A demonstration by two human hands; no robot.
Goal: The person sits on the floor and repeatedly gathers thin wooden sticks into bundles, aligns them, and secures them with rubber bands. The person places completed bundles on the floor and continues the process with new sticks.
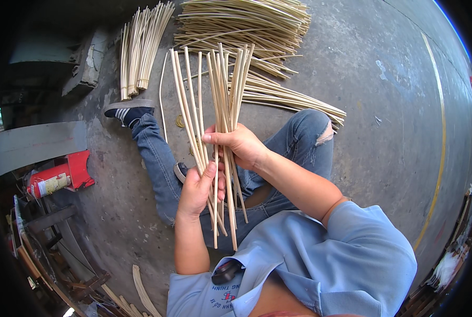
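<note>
A bundle of pale rattan sticks [215, 95] stands upright in front of me, fanning out at the top. My left hand [198, 187] grips the lower part of the bundle. My right hand [239, 145] wraps around the same sticks just above it, thumb pointing left. The stick ends hang down over my lap. I sit on the concrete floor [384, 105] with my legs in blue jeans [156, 158] stretched out.
A large pile of the same sticks [246, 24] lies on the floor ahead, a smaller bunch [141, 47] to its left, more [294, 100] by my right knee. A red fire extinguisher [56, 179] lies at left. A yellow line [441, 132] curves at right.
</note>
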